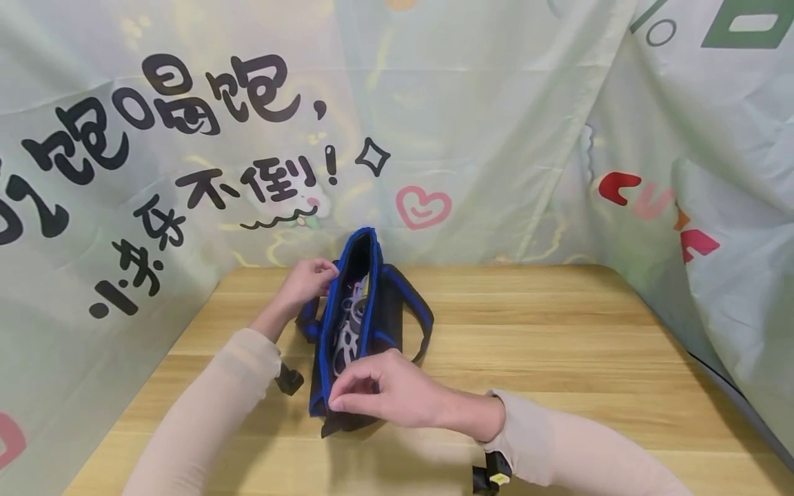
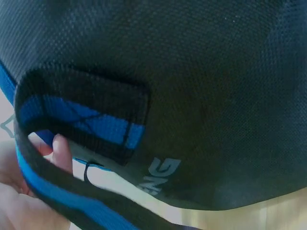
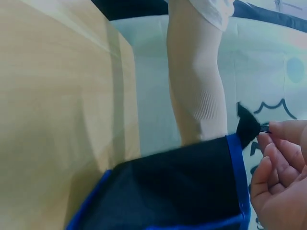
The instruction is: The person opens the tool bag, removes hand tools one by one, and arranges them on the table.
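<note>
A black fabric bag (image 1: 389, 313) with blue trim stands on the table, its long mouth spread apart. Light-coloured looped handles (image 1: 349, 339), like those of scissors, show inside it. At the far left rim, my left hand (image 1: 307, 281) pinches the bag's edge. The left wrist view has that hand (image 2: 41, 203) partly behind a blue-striped carry strap (image 2: 81, 199). My right hand (image 1: 403, 393) is at the near end of the bag. In the right wrist view, its thumb and finger pinch a small zipper pull (image 3: 265, 129) at a black fabric end tab (image 3: 247, 127).
The wooden table (image 1: 527, 331) extends on both sides of the bag. Another carry strap (image 1: 418, 303) loops out on the bag's right. A printed cloth (image 1: 496, 138) hangs behind and beside the table.
</note>
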`<state>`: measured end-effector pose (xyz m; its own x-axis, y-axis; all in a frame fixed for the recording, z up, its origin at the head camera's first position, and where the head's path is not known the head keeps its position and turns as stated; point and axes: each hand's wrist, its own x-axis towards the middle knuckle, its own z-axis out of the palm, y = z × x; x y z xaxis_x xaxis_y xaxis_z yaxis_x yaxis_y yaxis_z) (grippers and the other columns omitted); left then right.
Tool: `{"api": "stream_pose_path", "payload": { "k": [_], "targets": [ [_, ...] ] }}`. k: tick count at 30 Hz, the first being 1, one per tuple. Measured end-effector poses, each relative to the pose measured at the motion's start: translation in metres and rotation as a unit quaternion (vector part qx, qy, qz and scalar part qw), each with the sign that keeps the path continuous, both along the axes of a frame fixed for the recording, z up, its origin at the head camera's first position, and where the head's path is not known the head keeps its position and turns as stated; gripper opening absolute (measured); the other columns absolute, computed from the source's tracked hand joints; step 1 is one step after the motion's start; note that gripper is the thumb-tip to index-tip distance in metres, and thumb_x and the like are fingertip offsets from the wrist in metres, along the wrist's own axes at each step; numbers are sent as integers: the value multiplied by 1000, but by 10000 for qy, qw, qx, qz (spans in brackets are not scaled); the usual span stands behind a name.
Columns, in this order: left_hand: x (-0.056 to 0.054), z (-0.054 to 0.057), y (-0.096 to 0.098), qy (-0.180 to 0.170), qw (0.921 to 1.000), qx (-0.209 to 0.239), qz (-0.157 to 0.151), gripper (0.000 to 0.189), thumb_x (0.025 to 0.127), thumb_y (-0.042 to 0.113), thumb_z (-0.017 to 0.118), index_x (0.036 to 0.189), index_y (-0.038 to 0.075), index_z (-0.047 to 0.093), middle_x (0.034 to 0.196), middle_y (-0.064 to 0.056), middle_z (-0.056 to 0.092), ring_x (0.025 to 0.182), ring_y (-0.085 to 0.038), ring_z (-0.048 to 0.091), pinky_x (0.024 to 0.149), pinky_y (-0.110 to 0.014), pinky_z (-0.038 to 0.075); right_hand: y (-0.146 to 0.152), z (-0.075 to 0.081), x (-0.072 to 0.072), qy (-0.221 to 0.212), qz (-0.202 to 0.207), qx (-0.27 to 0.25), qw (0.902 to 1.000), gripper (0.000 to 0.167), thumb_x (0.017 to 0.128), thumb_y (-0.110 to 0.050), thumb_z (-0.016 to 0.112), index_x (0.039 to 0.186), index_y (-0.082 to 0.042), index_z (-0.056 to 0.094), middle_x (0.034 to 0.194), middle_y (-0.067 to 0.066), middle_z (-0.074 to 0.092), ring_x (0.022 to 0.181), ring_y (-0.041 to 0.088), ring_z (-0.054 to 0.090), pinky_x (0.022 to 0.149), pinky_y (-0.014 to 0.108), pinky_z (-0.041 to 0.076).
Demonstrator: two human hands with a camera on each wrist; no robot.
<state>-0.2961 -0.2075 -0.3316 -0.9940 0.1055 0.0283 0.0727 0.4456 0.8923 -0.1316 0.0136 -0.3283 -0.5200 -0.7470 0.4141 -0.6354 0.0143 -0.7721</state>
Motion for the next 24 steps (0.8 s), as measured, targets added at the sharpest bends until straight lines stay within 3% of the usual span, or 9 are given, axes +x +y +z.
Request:
{"api": "stream_pose_path", "payload": {
  "k": [5,8,11,15,20,24],
  "targets": [
    [4,2,-1,92,9997,-217,-82,25,97,17,58,106,-5,64,92,-13,62,69,-19,58,72,-39,55,2,4,-20,-8,-415,-64,9991,8,95,-18,65,95,-13,71,86,-6,69,71,3,60,66,24,52],
    [8,3,-1,158,9989,-415,-157,25,96,20,62,103,-3,64,83,-10,61,66,-19,57,64,-33,52,4,6,-34,-80,-842,4,9964,9,96,-20,64,97,-14,71,89,-5,69,77,6,63,72,26,53],
    [15,5,-3,209,9979,-561,-255,24,94,20,64,102,-3,62,77,-9,61,64,-19,57,64,-36,52,4,7,-47,1,-1310,176,9912,11,96,-23,63,100,-15,70,90,-8,68,82,6,64,77,28,52],
    [24,5,-5,258,9964,-733,-347,24,93,18,66,104,-2,59,73,-8,61,61,-20,56,63,-38,52,1,6,-64,160,-1925,407,9803,10,96,-25,64,101,-18,69,89,-10,67,80,5,63,75,28,51],
    [35,3,-9,629,9872,-1441,-272,24,92,21,68,105,1,62,77,-8,66,63,-22,59,57,-33,49,-5,1,-85,124,-2666,531,9623,9,94,-25,67,99,-18,69,86,-8,66,77,7,61,72,29,50],
    [41,2,-11,879,9805,-1754,-111,22,91,20,68,104,3,64,87,-10,70,74,-22,64,67,-37,52,-9,-3,-98,42,-3198,827,9439,16,91,-32,70,99,-18,65,81,-6,62,72,12,58,64,30,48]
  ]
}}
